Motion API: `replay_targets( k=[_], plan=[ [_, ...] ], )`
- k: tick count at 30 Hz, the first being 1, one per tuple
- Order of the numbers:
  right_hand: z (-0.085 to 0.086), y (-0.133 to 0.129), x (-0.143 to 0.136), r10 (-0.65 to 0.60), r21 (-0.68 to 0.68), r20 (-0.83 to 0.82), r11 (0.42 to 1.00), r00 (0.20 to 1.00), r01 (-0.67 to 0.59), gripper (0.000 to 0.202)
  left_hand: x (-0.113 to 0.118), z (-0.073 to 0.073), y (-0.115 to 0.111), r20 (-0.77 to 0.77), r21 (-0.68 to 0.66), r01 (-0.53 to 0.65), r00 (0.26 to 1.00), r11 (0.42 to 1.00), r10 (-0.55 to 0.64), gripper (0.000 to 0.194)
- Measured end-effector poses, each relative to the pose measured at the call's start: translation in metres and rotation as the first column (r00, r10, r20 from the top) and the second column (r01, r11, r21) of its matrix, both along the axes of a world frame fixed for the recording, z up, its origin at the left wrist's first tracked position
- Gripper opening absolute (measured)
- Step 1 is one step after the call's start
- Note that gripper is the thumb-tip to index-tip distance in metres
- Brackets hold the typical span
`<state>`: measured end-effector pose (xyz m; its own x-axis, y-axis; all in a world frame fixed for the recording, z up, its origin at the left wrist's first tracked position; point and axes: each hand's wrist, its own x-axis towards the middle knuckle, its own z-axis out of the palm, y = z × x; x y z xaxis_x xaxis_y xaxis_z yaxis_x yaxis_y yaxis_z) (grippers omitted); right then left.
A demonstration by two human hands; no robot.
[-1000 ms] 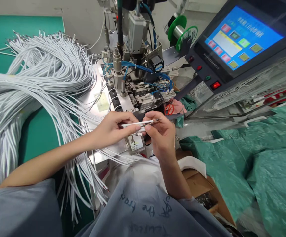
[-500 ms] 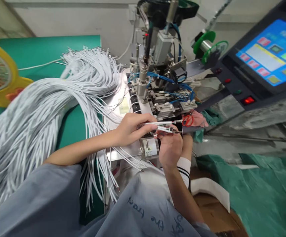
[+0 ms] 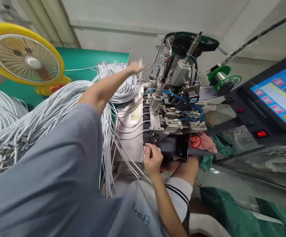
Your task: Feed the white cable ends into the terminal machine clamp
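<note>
Work has split between two places: a second ago both hands met over a few white wire ends in front of the machine, and now they are well apart. The left hand (image 3: 136, 67) is out at the far side, over the back of the coiled pile of white cables (image 3: 126, 94), beside the green table mat (image 3: 118, 55). It is blurred; pale strands (image 3: 140, 62) show at its fingers, but I cannot tell whether they are grasped or let go. The right hand (image 3: 153, 159) is near the body, fingers curled, thumb and forefinger close together at the near end of the row of black clamp blocks (image 3: 146, 125); whether anything is pinched there is hidden. Several single cables (image 3: 134, 133) run across the metal plate (image 3: 125, 148) to these blocks on the bench machine (image 3: 173, 115), with loose ends drooping toward the lap. As a judgement, the two-handed handling of those ends has stopped, and each hand now serves its own station. The view has also swung left, bringing the yellow fan (image 3: 33, 62) fully in. A dark phone-like slab (image 3: 181, 147) and red-handled scissors (image 3: 195, 141) lie right of the near hand.
</note>
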<state>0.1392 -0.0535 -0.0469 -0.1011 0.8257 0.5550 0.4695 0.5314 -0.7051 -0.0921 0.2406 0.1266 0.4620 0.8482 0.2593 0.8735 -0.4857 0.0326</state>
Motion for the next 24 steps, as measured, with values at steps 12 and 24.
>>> replay_targets(
  k=[12, 24],
  plan=[
    [-0.002, 0.0, 0.002, 0.046, 0.063, -0.017, 0.997, 0.999, -0.045, 0.019, -0.039, -0.097, -0.078, -0.416, -0.285, -0.068, 0.907, 0.956, -0.06, 0.072],
    [-0.001, -0.004, 0.0, -0.002, 0.035, 0.047, 0.999, 0.999, 0.0, 0.019, 0.014, -0.1, 0.022, -0.268, -0.13, -0.529, 0.833, 0.839, 0.484, 0.035]
  ],
)
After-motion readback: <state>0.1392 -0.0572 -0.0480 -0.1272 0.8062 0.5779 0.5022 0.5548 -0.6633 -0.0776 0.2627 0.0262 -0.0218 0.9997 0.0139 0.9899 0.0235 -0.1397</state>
